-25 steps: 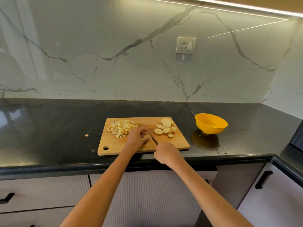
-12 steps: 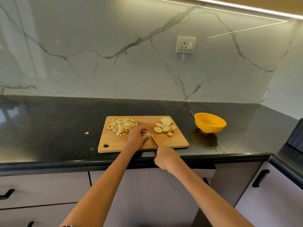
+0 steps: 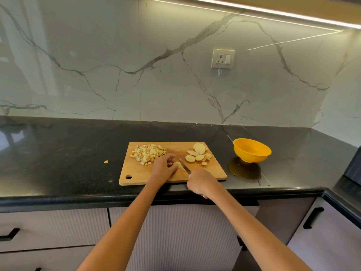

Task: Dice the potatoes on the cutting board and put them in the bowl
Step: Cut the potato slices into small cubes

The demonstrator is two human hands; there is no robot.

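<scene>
Little changed since a second ago: your right hand gripped the knife, left hand fingers pinning a potato slice, dicing unfinished.

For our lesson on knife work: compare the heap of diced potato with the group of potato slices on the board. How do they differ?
The diced potato is small cubes; the potato slices are flat rounds. The diced potato is heaped at the far left of the cutting board; the potato slices lie overlapping at its far right, nearer the yellow bowl. Both are pale yellow and not yet in the bowl.
</scene>
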